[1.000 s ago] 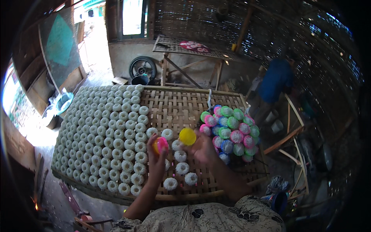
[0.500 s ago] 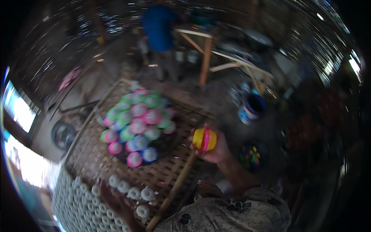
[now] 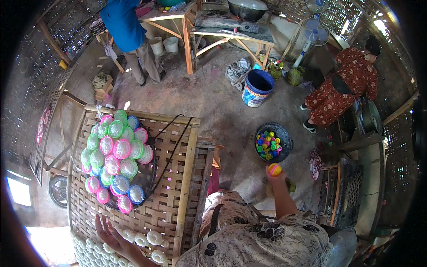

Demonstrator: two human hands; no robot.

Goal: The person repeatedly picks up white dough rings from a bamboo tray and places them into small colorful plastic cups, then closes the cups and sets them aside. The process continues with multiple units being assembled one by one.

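Observation:
My right hand (image 3: 278, 179) is closed around a small yellow and pink plastic cup (image 3: 275, 169), held out to the right of the woven bamboo rack. Just beyond it on the floor sits a black basin (image 3: 289, 151) with many small coloured plastic cups (image 3: 268, 145). Over the rack's near left part, my left hand (image 3: 111, 240) is open, fingers spread and holding nothing. White ring-shaped pieces (image 3: 155, 237) lie beside and beneath it. Farther up the bamboo rack (image 3: 175, 187), pink, green and blue cups with white stringy filling (image 3: 122, 149) are heaped on a dark round tray (image 3: 147, 173).
A person in blue (image 3: 124, 26) stands at a wooden table (image 3: 155, 18) at the far left. Another person in a patterned red dress (image 3: 344, 89) bends at the right. A blue bucket (image 3: 258, 89), a fan (image 3: 313, 33) and a large pot (image 3: 247, 10) stand farther back.
My view has swung to the right. My right hand has moved away from the rack toward the basin, still holding the yellow and pink cup. My left hand stays over the white rings.

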